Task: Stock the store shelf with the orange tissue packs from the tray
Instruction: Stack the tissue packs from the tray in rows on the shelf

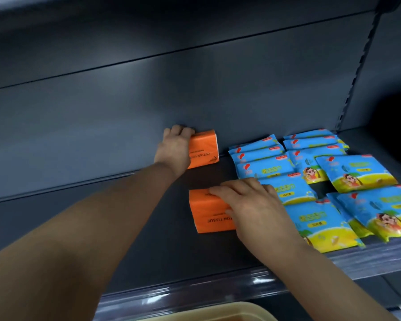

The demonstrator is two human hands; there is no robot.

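Two orange tissue packs lie on the dark grey shelf (102, 228). The far orange tissue pack (205, 149) rests near the shelf's back wall, and my left hand (175, 148) grips its left end. The near orange tissue pack (210, 214) lies closer to the front edge, with my right hand (245, 202) laid over its right side, fingers curled on its top. Both packs sit just left of the blue packs. The beige tray (195, 311) shows only its rim at the bottom of the view.
Several blue and yellow packs (322, 181) fill the right part of the shelf in rows. A clear price rail (218, 295) runs along the shelf's front edge. A slotted upright (357, 72) stands at the right. The upper shelf overhangs at the top.
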